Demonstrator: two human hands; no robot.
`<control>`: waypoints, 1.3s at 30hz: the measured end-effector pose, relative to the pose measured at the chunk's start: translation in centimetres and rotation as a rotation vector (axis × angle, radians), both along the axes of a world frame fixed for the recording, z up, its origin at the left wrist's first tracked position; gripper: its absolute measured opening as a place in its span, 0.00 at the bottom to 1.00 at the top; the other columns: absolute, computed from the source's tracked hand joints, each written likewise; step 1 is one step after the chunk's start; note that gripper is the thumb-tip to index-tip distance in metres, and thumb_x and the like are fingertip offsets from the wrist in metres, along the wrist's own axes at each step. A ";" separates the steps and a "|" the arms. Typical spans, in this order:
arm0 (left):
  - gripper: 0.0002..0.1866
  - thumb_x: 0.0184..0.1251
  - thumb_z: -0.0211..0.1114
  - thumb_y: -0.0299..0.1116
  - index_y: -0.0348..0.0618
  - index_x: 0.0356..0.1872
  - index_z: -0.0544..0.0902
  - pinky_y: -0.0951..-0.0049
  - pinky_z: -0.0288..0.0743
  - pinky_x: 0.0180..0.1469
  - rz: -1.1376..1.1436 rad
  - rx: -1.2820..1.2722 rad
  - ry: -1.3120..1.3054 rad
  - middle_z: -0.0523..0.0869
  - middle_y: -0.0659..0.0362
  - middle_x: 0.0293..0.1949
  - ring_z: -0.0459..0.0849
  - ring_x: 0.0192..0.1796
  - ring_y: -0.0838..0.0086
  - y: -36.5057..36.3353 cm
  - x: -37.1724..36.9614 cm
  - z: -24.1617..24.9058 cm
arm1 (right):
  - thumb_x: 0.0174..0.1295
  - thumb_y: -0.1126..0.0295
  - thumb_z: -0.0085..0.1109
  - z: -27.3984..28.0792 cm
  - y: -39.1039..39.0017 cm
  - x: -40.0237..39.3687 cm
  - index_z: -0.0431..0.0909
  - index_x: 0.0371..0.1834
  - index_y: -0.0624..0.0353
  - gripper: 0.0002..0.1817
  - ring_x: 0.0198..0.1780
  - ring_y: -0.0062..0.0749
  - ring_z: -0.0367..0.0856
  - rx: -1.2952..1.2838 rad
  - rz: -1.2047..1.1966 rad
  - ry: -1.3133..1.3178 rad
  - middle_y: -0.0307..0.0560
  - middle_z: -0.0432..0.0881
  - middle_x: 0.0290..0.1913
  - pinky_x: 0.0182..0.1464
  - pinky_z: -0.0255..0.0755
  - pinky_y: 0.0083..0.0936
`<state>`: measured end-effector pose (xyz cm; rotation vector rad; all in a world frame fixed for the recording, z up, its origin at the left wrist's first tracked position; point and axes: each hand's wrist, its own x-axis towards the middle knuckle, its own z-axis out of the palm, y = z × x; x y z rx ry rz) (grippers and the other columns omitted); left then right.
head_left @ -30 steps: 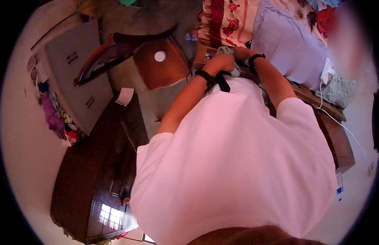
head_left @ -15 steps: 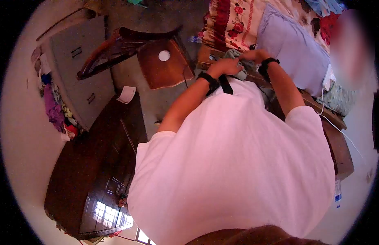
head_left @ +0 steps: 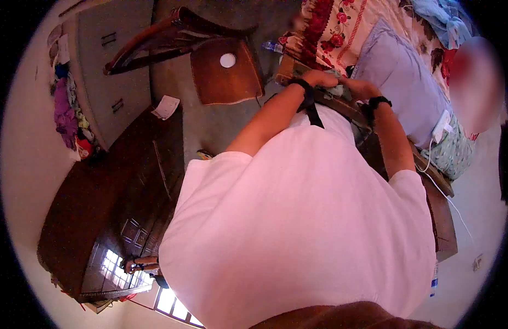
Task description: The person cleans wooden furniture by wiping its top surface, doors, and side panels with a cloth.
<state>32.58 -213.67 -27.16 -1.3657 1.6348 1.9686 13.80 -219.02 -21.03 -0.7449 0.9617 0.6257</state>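
My left hand (head_left: 320, 79) and my right hand (head_left: 359, 88) are close together at the wooden edge of the bed (head_left: 287, 68). Both have their fingers closed on a crumpled grey-green cloth (head_left: 336, 91), which the hands and the wrists partly cover. A black band circles each wrist. A black strap (head_left: 315, 116) hangs beside my left wrist, against the white shirt. Just right of my right hand lies a lavender pillow (head_left: 402, 82).
A wooden chair (head_left: 221, 82) with a white round object (head_left: 227, 60) on its seat stands to the left. Further left are a grey cabinet (head_left: 114, 71) and a dark glossy wooden piece of furniture (head_left: 95, 203). A white cable (head_left: 457, 211) trails off the bed.
The view has shifted a little. My hands, crossed close over the cloth before, are now slightly apart, each at one side of it.
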 end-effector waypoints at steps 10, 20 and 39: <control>0.28 0.70 0.47 0.49 0.42 0.64 0.73 0.63 0.69 0.62 0.270 0.104 0.144 0.77 0.55 0.62 0.76 0.58 0.65 0.0 -0.9 -1.4 | 0.63 0.54 0.58 -3.4 1.7 0.9 0.60 0.72 0.52 0.35 0.65 0.38 0.70 -0.029 -0.237 0.093 0.46 0.70 0.68 0.67 0.62 0.28; 0.34 0.69 0.49 0.60 0.46 0.67 0.70 0.64 0.70 0.61 0.283 -0.129 -0.205 0.76 0.54 0.62 0.77 0.57 0.62 1.6 -2.4 -1.6 | 0.57 0.74 0.59 -10.3 5.1 -3.6 0.65 0.68 0.44 0.32 0.57 0.50 0.77 -0.726 0.258 0.043 0.53 0.79 0.57 0.58 0.72 0.33; 0.48 0.58 0.59 0.54 0.31 0.72 0.53 0.60 0.64 0.66 0.137 0.132 -0.175 0.73 0.39 0.63 0.72 0.66 0.56 1.1 -0.7 -4.8 | 0.66 0.48 0.52 -11.4 2.5 0.8 0.73 0.61 0.56 0.27 0.56 0.36 0.77 -0.010 -0.116 0.179 0.50 0.80 0.57 0.59 0.69 0.32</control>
